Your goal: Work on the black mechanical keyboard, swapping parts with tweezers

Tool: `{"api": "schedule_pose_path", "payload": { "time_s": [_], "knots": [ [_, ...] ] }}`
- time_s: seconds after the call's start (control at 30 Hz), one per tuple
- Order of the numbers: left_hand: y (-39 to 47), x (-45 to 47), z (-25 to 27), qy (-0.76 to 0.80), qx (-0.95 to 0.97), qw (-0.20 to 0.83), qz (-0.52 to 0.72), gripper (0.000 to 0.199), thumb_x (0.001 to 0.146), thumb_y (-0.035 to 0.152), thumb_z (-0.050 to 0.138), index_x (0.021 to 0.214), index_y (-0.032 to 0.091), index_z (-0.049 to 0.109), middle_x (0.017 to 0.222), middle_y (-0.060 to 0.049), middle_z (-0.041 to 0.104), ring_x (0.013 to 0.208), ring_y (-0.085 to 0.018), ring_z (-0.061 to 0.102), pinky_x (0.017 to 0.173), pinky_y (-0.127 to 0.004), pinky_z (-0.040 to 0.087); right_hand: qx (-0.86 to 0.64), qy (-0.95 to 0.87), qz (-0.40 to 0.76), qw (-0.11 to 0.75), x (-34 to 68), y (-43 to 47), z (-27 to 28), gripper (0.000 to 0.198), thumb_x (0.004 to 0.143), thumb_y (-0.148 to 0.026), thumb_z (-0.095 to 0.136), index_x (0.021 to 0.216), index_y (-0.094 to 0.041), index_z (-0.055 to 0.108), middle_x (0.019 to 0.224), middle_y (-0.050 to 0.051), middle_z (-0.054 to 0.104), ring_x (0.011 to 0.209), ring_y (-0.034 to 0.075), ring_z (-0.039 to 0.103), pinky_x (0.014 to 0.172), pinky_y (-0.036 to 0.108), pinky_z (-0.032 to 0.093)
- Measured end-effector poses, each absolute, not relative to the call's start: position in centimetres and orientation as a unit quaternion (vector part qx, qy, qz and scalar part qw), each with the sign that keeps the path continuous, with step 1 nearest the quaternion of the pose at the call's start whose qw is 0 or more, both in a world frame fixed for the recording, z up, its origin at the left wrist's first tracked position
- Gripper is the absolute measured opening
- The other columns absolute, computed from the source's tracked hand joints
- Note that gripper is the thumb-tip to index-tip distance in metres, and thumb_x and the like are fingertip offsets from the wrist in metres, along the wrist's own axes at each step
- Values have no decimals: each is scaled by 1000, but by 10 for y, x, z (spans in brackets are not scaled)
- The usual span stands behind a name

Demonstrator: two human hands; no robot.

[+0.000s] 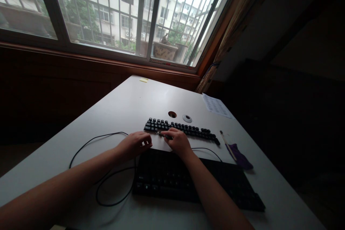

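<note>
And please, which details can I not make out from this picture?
All in the head view:
Small tool: its grip end, covered by the right hand.
Left hand: whether it holds anything small; its own curl hides this.
Black keyboard: its middle, partly behind the right forearm.
Paper sheet: its print, too small and blurred.

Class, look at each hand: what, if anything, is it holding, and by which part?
The right hand grips a small tool by its dark handle, its metal end sticking out. Nothing shows in the left hand, but its palm is hidden.
</note>
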State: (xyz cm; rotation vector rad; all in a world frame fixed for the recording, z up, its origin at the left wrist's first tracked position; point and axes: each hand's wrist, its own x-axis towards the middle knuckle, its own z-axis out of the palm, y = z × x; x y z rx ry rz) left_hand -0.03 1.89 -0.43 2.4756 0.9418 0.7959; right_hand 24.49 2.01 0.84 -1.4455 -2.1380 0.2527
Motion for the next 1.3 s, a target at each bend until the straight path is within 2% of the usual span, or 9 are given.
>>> {"api": "schedule_pose_path", "payload": {
  "time_s": [0.3, 0.57, 0.87, 1.3],
  "knots": [
    [20, 1, -11, 338, 889, 161, 264, 2, 88, 20, 64, 87, 20, 65, 82, -1, 68, 72, -14, 62, 66, -22, 44, -538, -799, 100, 248, 244, 22, 6, 37, 88, -16, 63, 119, -33, 72, 105, 2, 71, 93, 18, 69, 87, 28, 53],
    [18, 2, -7, 336, 891, 177, 251, 2, 90, 20, 64, 88, 20, 65, 84, -1, 69, 75, -15, 63, 69, -23, 46, -535, -800, 92, 255, 244, 22, 6, 38, 92, -15, 57, 126, -30, 67, 116, 4, 69, 104, 20, 67, 95, 31, 52],
    [19, 0, -10, 329, 891, 192, 248, 4, 92, 21, 61, 92, 20, 65, 86, -1, 70, 76, -15, 64, 71, -23, 46, -533, -811, 89, 223, 240, 20, 7, 40, 92, -16, 56, 126, -33, 66, 123, 2, 67, 103, 20, 68, 93, 30, 53],
    [20, 0, -12, 326, 892, 188, 252, 6, 91, 21, 60, 91, 20, 66, 84, -1, 69, 75, -15, 63, 70, -23, 46, -526, -814, 98, 226, 241, 20, 6, 43, 91, -14, 57, 128, -33, 65, 125, 2, 67, 106, 21, 67, 96, 30, 52]
  ]
}}
